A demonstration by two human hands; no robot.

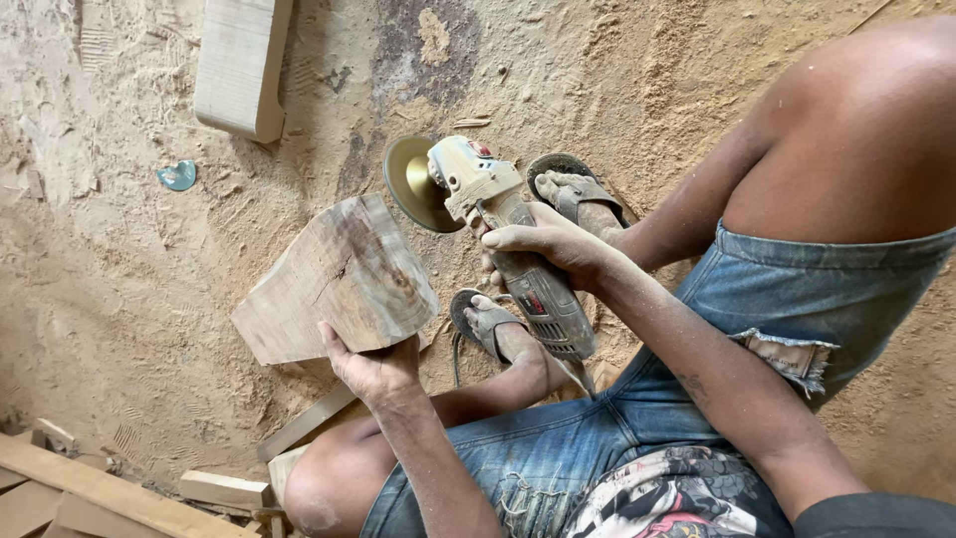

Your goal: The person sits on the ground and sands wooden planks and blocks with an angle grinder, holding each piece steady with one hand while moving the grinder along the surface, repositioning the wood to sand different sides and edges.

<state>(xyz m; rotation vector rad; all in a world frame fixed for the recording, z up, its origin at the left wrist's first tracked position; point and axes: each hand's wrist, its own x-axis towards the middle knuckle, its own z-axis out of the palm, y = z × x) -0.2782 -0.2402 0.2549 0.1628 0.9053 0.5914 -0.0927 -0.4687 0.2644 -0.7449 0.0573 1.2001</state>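
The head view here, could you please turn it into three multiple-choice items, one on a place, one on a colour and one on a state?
1. Where does the curved wooden plank lie?
A. On the sawdust floor at the top left
B. Across the person's lap
C. Under the grinder

2. What colour is the small shard on the floor?
A. Red
B. Teal
C. Black

3. How is the wood block held?
A. Lying loose on the floor
B. Pinned under a foot
C. Gripped from below by the left hand

Answers: 1 A, it rests on the sawdust floor far from the lap. 2 B, it is bluish green. 3 C, the fingers wrap its lower edge while the right hand holds the angle grinder.
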